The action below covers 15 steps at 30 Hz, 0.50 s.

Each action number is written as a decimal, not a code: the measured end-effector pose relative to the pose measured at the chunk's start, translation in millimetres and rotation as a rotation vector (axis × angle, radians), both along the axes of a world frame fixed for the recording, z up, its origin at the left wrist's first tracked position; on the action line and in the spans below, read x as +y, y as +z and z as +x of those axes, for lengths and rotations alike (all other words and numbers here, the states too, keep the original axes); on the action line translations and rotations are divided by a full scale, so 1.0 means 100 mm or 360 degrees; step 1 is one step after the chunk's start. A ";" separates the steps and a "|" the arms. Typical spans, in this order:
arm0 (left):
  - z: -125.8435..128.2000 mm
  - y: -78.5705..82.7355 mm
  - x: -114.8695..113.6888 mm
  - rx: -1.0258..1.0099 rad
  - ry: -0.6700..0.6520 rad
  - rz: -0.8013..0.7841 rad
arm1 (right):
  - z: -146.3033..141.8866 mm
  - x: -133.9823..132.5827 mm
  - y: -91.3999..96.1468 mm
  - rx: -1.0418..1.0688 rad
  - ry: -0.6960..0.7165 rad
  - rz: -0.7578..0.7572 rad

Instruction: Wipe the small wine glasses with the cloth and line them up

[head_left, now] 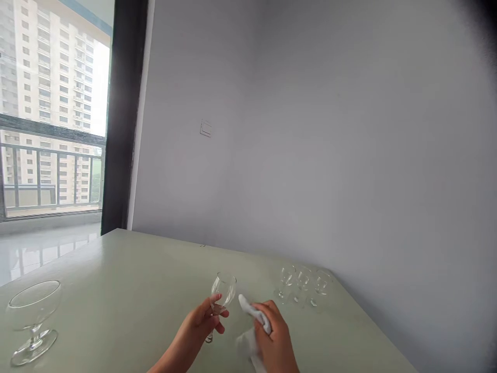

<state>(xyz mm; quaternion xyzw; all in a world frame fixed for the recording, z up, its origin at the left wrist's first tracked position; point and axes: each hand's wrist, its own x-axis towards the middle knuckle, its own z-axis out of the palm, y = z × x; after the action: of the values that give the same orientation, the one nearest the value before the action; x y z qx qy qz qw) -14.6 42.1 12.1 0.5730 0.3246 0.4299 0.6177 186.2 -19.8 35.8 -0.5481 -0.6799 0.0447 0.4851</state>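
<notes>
The small stemmed glass point(222, 296) is tilted above the pale green table point(128, 290), gripped around its bowl and stem by the left hand point(202, 325). Just beside it, the right hand point(274, 336) is closed on a white cloth point(252, 313). Three small glasses point(303, 284) stand in a row near the wall; a large glass point(33, 321) stands far left.

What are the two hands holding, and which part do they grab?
The left hand holds a small stemmed glass by its stem, under the bowl. The right hand grips a white cloth around its middle.
</notes>
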 end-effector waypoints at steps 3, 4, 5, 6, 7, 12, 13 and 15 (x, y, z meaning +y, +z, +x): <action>0.04 -0.01 -0.02 -0.0017 -0.0028 -0.0011 | -0.08 -0.01 0.06 0.0391 -0.0142 0.0150; 0.07 -0.01 -0.04 -0.0047 -0.0044 -0.0017 | -0.16 -0.01 0.07 0.0367 -0.0126 0.0251; 0.11 0.00 -0.07 -0.0077 -0.0064 -0.0019 | -0.25 -0.01 0.06 0.0297 -0.0093 0.0344; 0.14 0.01 -0.11 -0.0115 -0.0083 -0.0031 | -0.36 0.00 0.05 0.0208 -0.0052 0.0420; 0.17 0.03 -0.16 -0.0158 -0.0101 -0.0054 | -0.45 0.01 0.03 0.0123 -0.0012 0.0476; 0.23 0.17 -0.36 -0.0340 -0.0275 -0.0244 | -0.66 0.12 0.03 0.0420 0.0062 0.0411; 0.23 0.19 -0.39 -0.0371 -0.0340 -0.0276 | -0.64 0.14 0.07 0.0641 0.0058 0.0276; 0.20 0.22 -0.41 -0.0455 -0.0463 -0.0358 | -0.62 0.19 0.17 0.1114 0.0126 -0.0077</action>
<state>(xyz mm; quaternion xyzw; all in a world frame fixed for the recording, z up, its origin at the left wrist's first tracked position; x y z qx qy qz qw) 5.9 1.1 33.9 0.4745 0.1936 0.3743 0.7729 124.6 -0.4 52.4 -0.4841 -0.4919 0.2649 0.6734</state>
